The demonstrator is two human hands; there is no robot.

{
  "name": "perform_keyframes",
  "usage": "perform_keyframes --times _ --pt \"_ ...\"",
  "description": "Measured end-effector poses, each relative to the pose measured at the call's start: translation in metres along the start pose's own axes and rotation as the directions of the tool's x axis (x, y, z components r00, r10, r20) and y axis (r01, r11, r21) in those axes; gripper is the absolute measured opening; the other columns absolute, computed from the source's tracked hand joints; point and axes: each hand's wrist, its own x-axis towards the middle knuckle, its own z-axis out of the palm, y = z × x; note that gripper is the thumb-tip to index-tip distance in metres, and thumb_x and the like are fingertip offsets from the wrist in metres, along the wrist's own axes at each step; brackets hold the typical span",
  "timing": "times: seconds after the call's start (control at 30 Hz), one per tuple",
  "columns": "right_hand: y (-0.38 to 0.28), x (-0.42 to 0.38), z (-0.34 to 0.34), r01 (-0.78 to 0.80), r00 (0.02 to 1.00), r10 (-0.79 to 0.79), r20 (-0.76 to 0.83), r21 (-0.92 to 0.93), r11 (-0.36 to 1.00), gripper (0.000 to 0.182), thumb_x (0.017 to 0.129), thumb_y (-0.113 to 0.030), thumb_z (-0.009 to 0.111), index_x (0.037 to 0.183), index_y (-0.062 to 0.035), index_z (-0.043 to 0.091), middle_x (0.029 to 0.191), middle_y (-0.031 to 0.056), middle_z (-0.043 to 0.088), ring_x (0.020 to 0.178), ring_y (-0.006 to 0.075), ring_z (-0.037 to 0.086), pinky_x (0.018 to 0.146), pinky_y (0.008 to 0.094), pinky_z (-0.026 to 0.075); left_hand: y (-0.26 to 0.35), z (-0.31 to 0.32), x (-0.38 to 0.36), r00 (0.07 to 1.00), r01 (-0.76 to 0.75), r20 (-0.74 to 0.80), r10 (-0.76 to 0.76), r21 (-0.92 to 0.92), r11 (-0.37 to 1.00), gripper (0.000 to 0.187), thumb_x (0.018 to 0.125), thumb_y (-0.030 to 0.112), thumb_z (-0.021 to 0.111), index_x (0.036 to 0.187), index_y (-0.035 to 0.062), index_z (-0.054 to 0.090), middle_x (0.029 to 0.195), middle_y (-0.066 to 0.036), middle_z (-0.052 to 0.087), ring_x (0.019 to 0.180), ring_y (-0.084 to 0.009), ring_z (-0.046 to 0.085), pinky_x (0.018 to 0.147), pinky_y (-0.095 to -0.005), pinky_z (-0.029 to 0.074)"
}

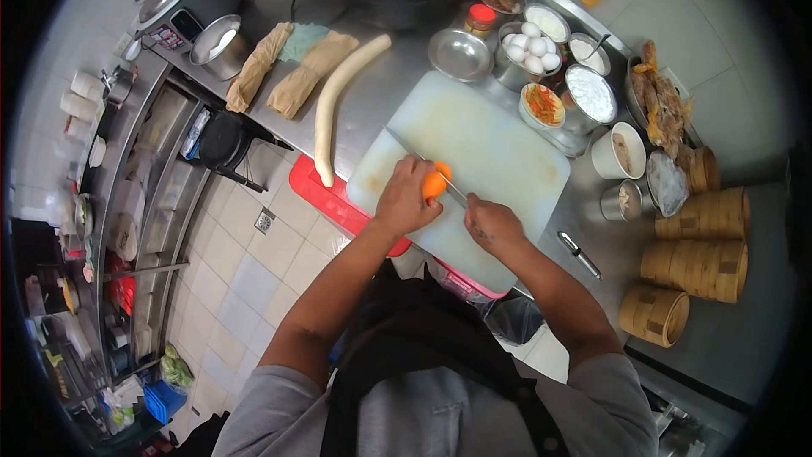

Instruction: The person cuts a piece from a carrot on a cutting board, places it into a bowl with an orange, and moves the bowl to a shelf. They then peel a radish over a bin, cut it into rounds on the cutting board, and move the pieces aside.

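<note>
On the white cutting board (499,135), my left hand (407,199) has its fingers closed around a short piece of orange carrot (435,183). My right hand (493,224) grips the handle of a knife (456,192). Its blade runs past the carrot toward the board's left edge, right at the carrot's side and partly hidden by my left fingers. Along the board's left side lies a long pale roll of dough (329,106). A peeler (579,255) rests on the steel counter to the right of the board.
Behind the board stand a metal plate (460,54), a bowl of eggs (531,49), a red-lidded jar (480,20) and a cup of orange shreds (542,106). Bamboo steamers (695,271) stack at the right. Paper-wrapped bundles (310,74) lie at left. A red lid (326,195) sits below the counter edge.
</note>
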Motion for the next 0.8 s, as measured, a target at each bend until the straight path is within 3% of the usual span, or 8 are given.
perform_keyframes --times 0.1,0.17,0.3,0.37,0.43,0.5,0.63,0.8 --pt "-0.001 0.014 0.005 0.015 1.000 -0.014 -0.014 0.058 0.998 0.014 0.093 -0.014 0.053 0.097 -0.0013 0.055 0.075 0.0191 0.067 0.071 0.0393 0.067 0.066 0.0499 0.053 0.002 0.005 -0.002 0.996 -0.094 0.002 0.094 0.045 0.995 0.051 0.067 0.010 0.068 0.115 0.0025 0.053 0.108 -0.018 0.051 0.104 -0.0380 0.053 0.089 -0.0443 0.049" --pt "-0.003 0.014 0.004 -0.066 0.998 0.065 0.027 0.025 0.998 0.017 0.094 -0.019 0.053 0.100 -0.0028 0.055 0.079 0.0198 0.068 0.077 0.0398 0.068 0.071 0.0503 0.053 0.001 0.008 -0.003 0.999 0.035 0.030 -0.038 0.108 0.994 0.057 0.066 0.011 0.073 0.118 0.0014 0.051 0.111 -0.019 0.053 0.104 -0.0393 0.055 0.089 -0.0456 0.050" --pt "0.028 -0.004 -0.002 -0.121 0.990 0.110 0.090 0.135 0.983 0.022 0.095 -0.023 0.053 0.102 -0.0031 0.056 0.083 0.0216 0.068 0.083 0.0411 0.067 0.076 0.0517 0.052 0.007 -0.009 0.008 0.998 0.051 0.031 -0.057 0.159 0.986 0.066 0.066 0.013 0.080 0.125 0.0008 0.050 0.112 -0.019 0.055 0.105 -0.0352 0.059 0.089 -0.0422 0.051" --pt "0.041 -0.025 -0.003 -0.204 0.979 0.190 0.080 0.238 0.950 0.024 0.096 -0.026 0.052 0.103 -0.0038 0.056 0.085 0.0231 0.068 0.087 0.0427 0.066 0.079 0.0532 0.051 0.028 -0.045 0.011 0.985 0.112 -0.110 -0.136 -0.205 0.972 0.071 0.069 0.016 0.081 0.130 0.0008 0.050 0.114 -0.020 0.056 0.111 -0.0329 0.058 0.093 -0.0389 0.050" --pt "0.050 -0.041 -0.005 -0.249 0.968 0.248 0.035 0.231 0.940 0.024 0.097 -0.026 0.051 0.103 -0.0035 0.056 0.084 0.0233 0.068 0.086 0.0434 0.066 0.079 0.0536 0.050 0.028 -0.070 0.005 0.981 0.026 -0.187 -0.058 -0.170 0.985 0.071 0.071 0.012 0.081 0.133 -0.0002 0.049 0.115 -0.019 0.055 0.110 -0.0316 0.059 0.093 -0.0370 0.049" --pt "0.047 -0.054 -0.010 -0.296 0.952 0.305 -0.007 0.223 0.929 0.024 0.097 -0.026 0.050 0.102 -0.0033 0.056 0.084 0.0235 0.068 0.085 0.0440 0.066 0.078 0.0541 0.050 0.003 -0.070 -0.013 0.997 0.000 -0.081 -0.009 -0.110 0.994 0.066 0.074 0.004 0.079 0.133 -0.0012 0.050 0.117 -0.015 0.054 0.108 -0.0245 0.059 0.094 -0.0359 0.050" --pt "0.020 -0.085 -0.027 -0.268 0.957 0.283 -0.069 0.165 0.949 0.023 0.100 -0.025 0.047 0.098 -0.0032 0.054 0.080 0.0231 0.067 0.076 0.0445 0.065 0.072 0.0549 0.051 -0.022 -0.036 -0.054 0.991 0.062 -0.110 -0.071 -0.086 0.994 0.062 0.075 -0.002 0.075 0.132 -0.0020 0.052 0.122 -0.015 0.052 0.112 -0.0276 0.058 0.096 -0.0362 0.049" --pt "-0.008 -0.111 -0.035 -0.194 0.981 0.192 0.030 0.059 0.979 0.020 0.101 -0.020 0.047 0.094 -0.0020 0.052 0.070 0.0212 0.062 0.068 0.0430 0.065 0.066 0.0530 0.052 -0.013 -0.028 -0.068 0.983 0.162 -0.079 -0.169 -0.079 0.984 0.062 0.076 -0.001 0.073 0.133 -0.0025 0.051 0.124 -0.020 0.051 0.115 -0.0367 0.057 0.098 -0.0388 0.049"
